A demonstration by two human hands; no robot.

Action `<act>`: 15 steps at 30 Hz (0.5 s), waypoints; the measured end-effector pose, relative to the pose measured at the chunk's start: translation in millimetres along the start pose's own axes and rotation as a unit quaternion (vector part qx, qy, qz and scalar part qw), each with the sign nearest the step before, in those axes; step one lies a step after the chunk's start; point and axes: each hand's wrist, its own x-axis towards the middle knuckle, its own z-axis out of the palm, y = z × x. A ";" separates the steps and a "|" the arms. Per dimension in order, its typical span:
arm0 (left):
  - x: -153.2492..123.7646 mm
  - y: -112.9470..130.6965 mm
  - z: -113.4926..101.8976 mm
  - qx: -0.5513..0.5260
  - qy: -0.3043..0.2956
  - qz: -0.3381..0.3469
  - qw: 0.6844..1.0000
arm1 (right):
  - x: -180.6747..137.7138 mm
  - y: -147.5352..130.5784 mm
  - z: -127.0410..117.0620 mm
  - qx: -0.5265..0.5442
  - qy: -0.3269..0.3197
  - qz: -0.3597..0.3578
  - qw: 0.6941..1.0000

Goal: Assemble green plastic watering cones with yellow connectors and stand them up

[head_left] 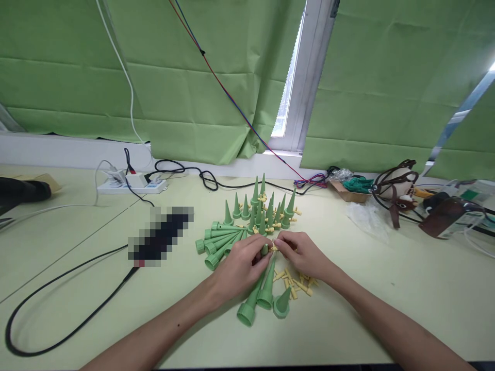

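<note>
My left hand [247, 257] is closed round a green plastic cone spike [265, 250], most of it hidden by the fingers. My right hand [303, 252] pinches a small yellow plastic valve fitting [274, 248], which meets the left fingertips. Under my hands lie long green cones [266, 291] and a short green cone with a wide cap [282, 304]. Loose yellow fittings [294, 283] are heaped beside my right wrist. Past my fingers stand several upright green cones [255, 193], some with yellow fittings attached. More cones [222, 242] lie fanned out at the left.
A white power strip [133, 183] with plugs sits at the back left. A pixelated dark object [160, 239] with a black cable lies left of the cones. At the back right are a cardboard box [350, 191], clear plastic wrap [367, 219] and a brown container [444, 219].
</note>
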 end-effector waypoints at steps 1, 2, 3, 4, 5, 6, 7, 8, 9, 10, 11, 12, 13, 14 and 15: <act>0.2 0.3 0.1 0.000 -0.002 0.003 1.000 | 0.1 0.3 0.4 -0.008 0.001 0.000 1.000; 0.4 0.4 0.3 0.000 -0.003 0.005 1.000 | 0.2 0.5 0.8 -0.012 0.001 0.000 1.000; 0.7 0.3 0.6 0.000 -0.004 0.006 1.000 | 0.4 0.7 1.1 -0.013 -0.001 0.000 1.000; 0.9 0.1 0.8 0.001 -0.004 0.006 1.000 | 0.5 0.8 1.4 -0.012 -0.003 -0.001 1.000; 1.1 -0.2 1.0 0.001 -0.004 0.006 1.000 | 0.6 0.7 1.4 -0.011 -0.004 -0.001 1.000; 1.1 -0.5 1.2 0.001 -0.003 0.006 1.000 | 0.7 0.5 1.4 -0.011 -0.004 -0.001 1.000; 1.0 -0.8 1.2 0.001 -0.003 0.004 1.000 | 0.7 0.2 1.1 -0.012 -0.001 0.000 1.000; 0.9 -1.0 1.2 0.000 -0.001 0.002 1.000 | 0.6 -0.2 0.7 -0.012 0.002 0.001 1.000; 0.7 -1.2 1.1 -0.001 0.000 0.001 1.000 | 0.4 -0.8 0.1 -0.009 0.004 0.002 1.000; 0.7 -1.4 0.9 -0.002 0.004 -0.001 1.000 | 0.1 -1.3 -0.5 -0.002 0.002 0.002 1.000; 0.6 -1.5 0.8 -0.002 0.008 -0.004 1.000 | -0.2 -1.7 -1.2 0.008 -0.002 0.003 1.000; 0.7 -1.6 0.7 -0.002 0.013 -0.008 1.000 | -0.5 -2.0 -1.8 0.020 -0.008 0.004 1.000; 0.8 -1.7 0.7 -0.002 0.019 -0.012 1.000 | -0.8 -2.2 -2.2 0.031 -0.014 0.005 0.999; 0.9 -1.8 0.7 -0.002 0.023 -0.016 1.000 | -1.1 -2.3 -2.5 0.040 -0.019 0.007 0.999; 0.9 -1.9 0.9 -0.002 0.025 -0.018 1.000 | -1.4 -2.3 -2.6 0.047 -0.022 0.008 0.999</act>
